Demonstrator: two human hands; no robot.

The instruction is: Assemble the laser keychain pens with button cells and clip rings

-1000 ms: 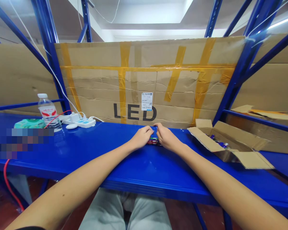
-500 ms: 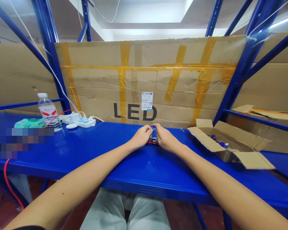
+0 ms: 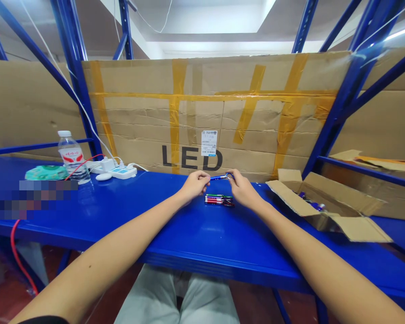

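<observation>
Between my hands, a slim blue metal tube (image 3: 218, 178), shaped like a keychain flashlight, is held level just above the table. Its left end is pinched in the fingers of my left hand (image 3: 195, 184). My right hand (image 3: 242, 189) grips the other end, where a silver part and a blue clip ring show; the fingertips partly hide that end. Just below the hands, several similar slim tubes (image 3: 218, 200) in green, purple and red lie side by side on the blue table (image 3: 189, 238).
On the right stands an open cardboard box (image 3: 337, 193) with shiny blue-purple pieces (image 3: 315, 205) inside. At left are a water bottle (image 3: 72, 157), a green packet (image 3: 46, 172) and a white power strip (image 3: 123, 171) with cables. A large cardboard panel (image 3: 138, 130) closes off the back.
My hands have moved apart, the right one shifting right, and the blue tube now shows stretched between them. The row of tubes on the table is more exposed. The view has shifted slightly.
</observation>
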